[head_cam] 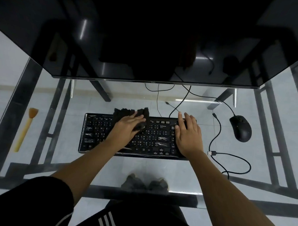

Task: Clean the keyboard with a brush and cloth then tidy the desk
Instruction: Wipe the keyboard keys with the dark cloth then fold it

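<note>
Left hand [127, 129] presses dark cloth [142, 112] onto keyboard [153, 139], fingers [137, 118] straight — right hand [187, 135] rests flat, holding nothing.

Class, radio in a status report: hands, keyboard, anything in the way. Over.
Left hand presses cloth on keyboard, top rows. Right hand flat on its right end. Brush idle far left; loose cable beside mouse.

2 arms reach forward; left hand [128, 127] seemingly flat, right hand [189, 137] palm down, fingers straight
</note>
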